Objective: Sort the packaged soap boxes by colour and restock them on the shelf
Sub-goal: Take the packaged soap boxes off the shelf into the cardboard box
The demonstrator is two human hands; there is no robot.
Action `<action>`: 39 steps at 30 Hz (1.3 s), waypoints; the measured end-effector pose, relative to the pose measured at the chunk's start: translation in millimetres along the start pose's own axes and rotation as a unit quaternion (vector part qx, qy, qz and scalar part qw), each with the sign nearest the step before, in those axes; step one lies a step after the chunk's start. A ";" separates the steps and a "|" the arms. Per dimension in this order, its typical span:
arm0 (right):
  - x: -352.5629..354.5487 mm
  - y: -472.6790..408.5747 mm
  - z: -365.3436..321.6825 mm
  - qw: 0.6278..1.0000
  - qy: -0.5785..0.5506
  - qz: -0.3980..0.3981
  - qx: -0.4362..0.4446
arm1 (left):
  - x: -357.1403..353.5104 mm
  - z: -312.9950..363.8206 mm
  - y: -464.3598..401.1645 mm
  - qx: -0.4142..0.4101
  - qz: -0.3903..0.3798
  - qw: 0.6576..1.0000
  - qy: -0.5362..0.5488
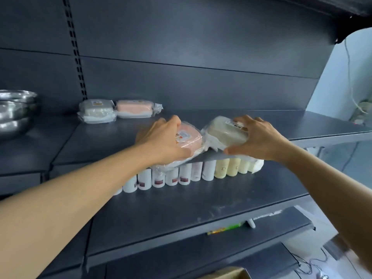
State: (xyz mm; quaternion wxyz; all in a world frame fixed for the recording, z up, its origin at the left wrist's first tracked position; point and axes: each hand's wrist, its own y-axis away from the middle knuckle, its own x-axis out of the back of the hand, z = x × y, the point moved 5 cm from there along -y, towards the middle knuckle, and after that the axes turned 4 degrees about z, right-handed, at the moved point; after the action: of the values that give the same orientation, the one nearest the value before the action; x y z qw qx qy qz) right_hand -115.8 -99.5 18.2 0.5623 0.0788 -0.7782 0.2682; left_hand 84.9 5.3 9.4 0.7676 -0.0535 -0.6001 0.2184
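While both arms reach up to the front lip of the upper shelf (pixel 281 125), each hand is closed over a wrapped soap pack. The left hand (pixel 161 137) clamps the pink soap pack (pixel 191 137) from above, thumb low on the near side and fingers curled over the far edge. The right hand (pixel 259 135) holds the cream soap pack (pixel 223 133) the same way, thumb under the near edge, fingers spread across the top by its label. The two packs touch, pink at nine o'clock of cream, and both overhang or rest at the shelf's front edge; I cannot tell whether they bear fully on it.

At about eleven o'clock from the left hand, well back against the rear panel, lie the packs already placed: a cream stack (pixel 96 111) with a single shelved pink pack (pixel 134 108) touching it at its three o'clock. Their long axes run side to side along the shelf, as do those of the held packs.

My judgement is that the pink pack, in the nearer hand, needs only a straight push back and leftward, whereas the cream pack must cross past the pink one to reach its stack.

Steel bowls (pixel 16 111) sit at the far nine o'clock, and a row of bottles (pixel 181 174) stands on the lower shelf (pixel 201 202).
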 end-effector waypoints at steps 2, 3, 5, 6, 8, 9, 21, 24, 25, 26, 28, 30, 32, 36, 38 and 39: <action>2.0 16.8 20.6 1.000 -0.007 -0.010 0.009 | -6.6 23.1 19.8 0.009 -0.003 1.000 0.001; 0.1 25.3 31.3 1.000 -0.012 -0.017 0.012 | -12.3 33.2 29.2 0.015 -0.006 1.000 0.001; -8.8 42.5 52.4 0.999 -0.024 -0.031 0.013 | -27.0 50.2 48.3 0.033 -0.012 0.999 0.003; -15.4 51.3 62.0 0.999 -0.032 -0.039 0.013 | -36.6 56.8 57.2 0.041 -0.016 0.999 0.005; -30.9 69.9 79.7 0.997 -0.047 -0.065 0.017 | -58.5 68.0 74.6 0.049 -0.033 0.998 0.009; -40.8 79.4 88.4 0.995 -0.053 -0.083 0.018 | -71.2 71.8 83.7 0.052 -0.049 0.997 0.012; -235.1 217.5 173.4 0.946 -0.022 -0.318 -0.054 | -281.1 61.2 206.2 0.121 -0.296 0.947 0.039; -286.4 248.9 193.9 0.930 -0.022 -0.355 -0.088 | -337.6 52.3 231.4 0.137 -0.342 0.929 0.043; -301.8 256.8 200.3 0.928 -0.015 -0.360 -0.094 | -355.7 48.6 238.5 0.142 -0.351 0.925 0.040; -316.3 262.9 206.1 0.928 -0.007 -0.360 -0.098 | -373.2 44.6 244.0 0.144 -0.357 0.922 0.034; -345.1 272.5 215.5 0.925 0.007 -0.363 -0.107 | -406.1 37.2 251.1 0.146 -0.361 0.921 0.025; -372.9 280.0 221.7 0.922 0.011 -0.367 -0.121 | -435.8 31.1 254.6 0.153 -0.358 0.921 0.024; -397.1 284.8 226.0 0.925 0.006 -0.356 -0.135 | -461.1 26.8 256.0 0.154 -0.347 0.925 0.025; -431.2 290.5 229.5 0.923 -0.010 -0.357 -0.145 | -489.9 19.9 257.1 0.127 -0.312 0.941 0.028; -436.2 291.7 227.3 0.919 -0.010 -0.370 -0.134 | -492.2 15.0 259.6 0.114 -0.308 0.944 0.030; -435.4 291.4 224.8 0.920 -0.007 -0.372 -0.127 | -490.0 11.9 261.5 0.116 -0.312 0.943 0.031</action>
State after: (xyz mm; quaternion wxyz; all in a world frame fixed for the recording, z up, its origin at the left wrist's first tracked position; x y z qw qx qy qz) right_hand -272.1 -45.3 -527.4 0.6211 0.2925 -0.7245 -0.0618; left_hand -87.6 42.4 -517.4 0.8164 0.2189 -0.5333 0.0345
